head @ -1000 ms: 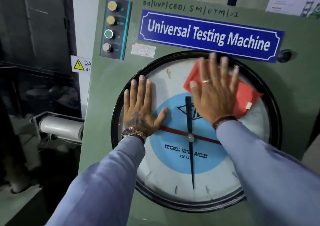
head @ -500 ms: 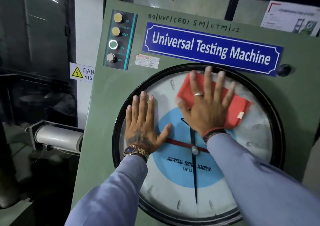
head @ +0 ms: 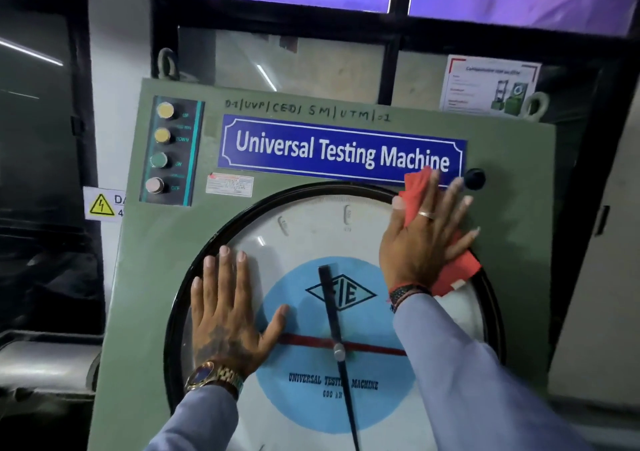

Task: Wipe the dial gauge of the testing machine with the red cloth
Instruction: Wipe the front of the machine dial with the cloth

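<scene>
The big round dial gauge (head: 304,229) has a black rim, a white face, a blue centre disc and a black pointer. It fills the green front panel of the testing machine (head: 152,263). My right hand (head: 422,239) lies flat with spread fingers on the red cloth (head: 457,270), pressing it against the gauge's upper right rim; the cloth's top corner sticks up over the blue nameplate. My left hand (head: 225,315) rests flat and empty on the left part of the glass.
A blue "Universal Testing Machine" nameplate (head: 343,152) sits above the dial. A column of push buttons (head: 162,149) is at the panel's upper left, a black knob (head: 473,179) at the upper right. A yellow danger sign (head: 102,204) hangs on the left wall.
My right hand has slid the red cloth up and to the right, from the upper middle of the glass to the upper right rim. The left hand has stayed put. The camera has tilted upward.
</scene>
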### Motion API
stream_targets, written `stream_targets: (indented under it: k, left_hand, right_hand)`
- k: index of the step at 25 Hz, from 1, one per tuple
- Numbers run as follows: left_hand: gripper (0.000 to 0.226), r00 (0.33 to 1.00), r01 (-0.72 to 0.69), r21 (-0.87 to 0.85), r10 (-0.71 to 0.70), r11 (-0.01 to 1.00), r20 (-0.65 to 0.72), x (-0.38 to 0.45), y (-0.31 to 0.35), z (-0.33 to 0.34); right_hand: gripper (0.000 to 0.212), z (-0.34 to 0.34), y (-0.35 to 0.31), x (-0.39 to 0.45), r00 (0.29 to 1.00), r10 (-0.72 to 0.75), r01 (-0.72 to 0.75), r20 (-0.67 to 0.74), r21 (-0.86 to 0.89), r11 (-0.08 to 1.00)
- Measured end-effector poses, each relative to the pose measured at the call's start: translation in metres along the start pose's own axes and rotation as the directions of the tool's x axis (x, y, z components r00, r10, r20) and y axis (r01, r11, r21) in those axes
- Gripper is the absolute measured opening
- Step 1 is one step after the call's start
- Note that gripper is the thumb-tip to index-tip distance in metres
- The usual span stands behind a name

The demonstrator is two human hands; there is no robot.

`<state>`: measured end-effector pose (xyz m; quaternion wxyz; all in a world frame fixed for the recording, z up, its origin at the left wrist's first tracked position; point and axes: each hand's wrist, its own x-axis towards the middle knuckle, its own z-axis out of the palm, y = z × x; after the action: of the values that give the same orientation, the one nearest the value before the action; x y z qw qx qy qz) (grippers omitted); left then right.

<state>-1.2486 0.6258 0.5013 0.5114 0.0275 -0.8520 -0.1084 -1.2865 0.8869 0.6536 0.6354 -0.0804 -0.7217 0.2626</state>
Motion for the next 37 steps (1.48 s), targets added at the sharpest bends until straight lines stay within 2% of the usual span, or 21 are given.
stream_targets:
  k: [2, 4, 7, 9, 11, 12, 14, 19, 23, 26, 29, 32, 34, 35, 37]
  left_hand:
    - [0.112, 1.000, 0.004, -0.003, -0.004, 1.000, 0.010, 0.001, 0.001, -0.002]
    - [0.111, 1.000, 0.012, -0.004, -0.012, 1.000, 0.003, 0.001, 0.001, -0.004]
    - [0.110, 0.998, -0.009, -0.007, 0.009, 1.000, -0.065, 0.002, 0.005, -0.006]
    - [0.110, 0.995, -0.025, -0.001, 0.025, 1.000, -0.092, 0.003, 0.002, -0.005]
    - [0.110, 0.995, -0.026, 0.015, 0.028, 1.000, -0.095, 0.002, 0.001, -0.004]
    - [0.110, 0.995, -0.017, 0.016, 0.018, 1.000, -0.094, 0.002, 0.002, -0.003]
    - [0.112, 0.995, 0.007, 0.011, -0.006, 1.000, -0.101, 0.004, 0.009, -0.003]
    - [0.111, 0.996, 0.041, 0.006, -0.040, 0.999, -0.085, 0.025, 0.019, -0.009]
    - [0.111, 0.999, 0.030, -0.011, -0.030, 0.999, -0.044, 0.023, 0.026, -0.009]
    - [0.111, 0.997, 0.068, -0.026, -0.069, 0.997, -0.031, 0.024, 0.033, -0.010]
    - [0.110, 0.997, 0.061, -0.028, -0.062, 0.998, -0.037, 0.023, 0.028, -0.012]
    - [0.108, 0.999, 0.023, -0.026, -0.024, 0.999, -0.033, 0.021, 0.017, -0.013]
    - [0.107, 0.999, 0.003, -0.018, -0.004, 1.000, -0.038, 0.018, 0.011, -0.012]
    - [0.106, 0.999, 0.008, -0.018, -0.008, 1.000, -0.049, 0.013, 0.009, -0.011]
    - [0.105, 0.996, 0.037, -0.040, -0.040, 0.998, -0.077, -0.001, 0.006, -0.008]
  right_hand:
    - [0.070, 0.005, -0.009, -0.001, 0.987, -0.147, 0.151, 0.065, -0.065, 0.986]
    - [0.072, 0.012, -0.026, -0.004, 0.923, -0.354, 0.364, 0.151, -0.049, 0.930]
    - [0.061, 0.028, -0.069, -0.013, 0.766, -0.613, 0.619, 0.193, 0.040, 0.785]
    - [0.054, 0.039, -0.104, -0.034, 0.625, -0.755, 0.750, 0.200, 0.114, 0.651]
    - [0.052, 0.046, -0.120, -0.051, 0.490, -0.847, 0.836, 0.205, 0.164, 0.524]
    - [0.051, 0.048, -0.122, -0.051, 0.454, -0.867, 0.855, 0.207, 0.172, 0.489]
    - [0.051, 0.047, -0.116, -0.045, 0.473, -0.858, 0.848, 0.202, 0.162, 0.505]
    - [0.055, 0.032, -0.081, -0.015, 0.719, -0.657, 0.669, 0.227, 0.029, 0.743]
    - [0.057, 0.000, -0.001, 0.008, 0.912, -0.364, 0.386, 0.190, -0.094, 0.918]
    - [0.058, -0.021, 0.050, -0.005, 0.973, -0.161, 0.188, 0.164, -0.165, 0.968]
    - [0.058, -0.017, 0.042, -0.006, 0.980, -0.141, 0.163, 0.137, -0.165, 0.973]
    - [0.061, -0.001, 0.005, 0.004, 0.932, -0.310, 0.335, 0.188, -0.118, 0.935]
    - [0.064, 0.009, -0.026, 0.009, 0.845, -0.478, 0.503, 0.238, -0.054, 0.862]
    - [0.065, 0.014, -0.045, 0.006, 0.780, -0.564, 0.590, 0.271, -0.021, 0.807]
    - [0.064, 0.022, -0.087, -0.011, 0.603, -0.727, 0.761, 0.329, 0.036, 0.647]
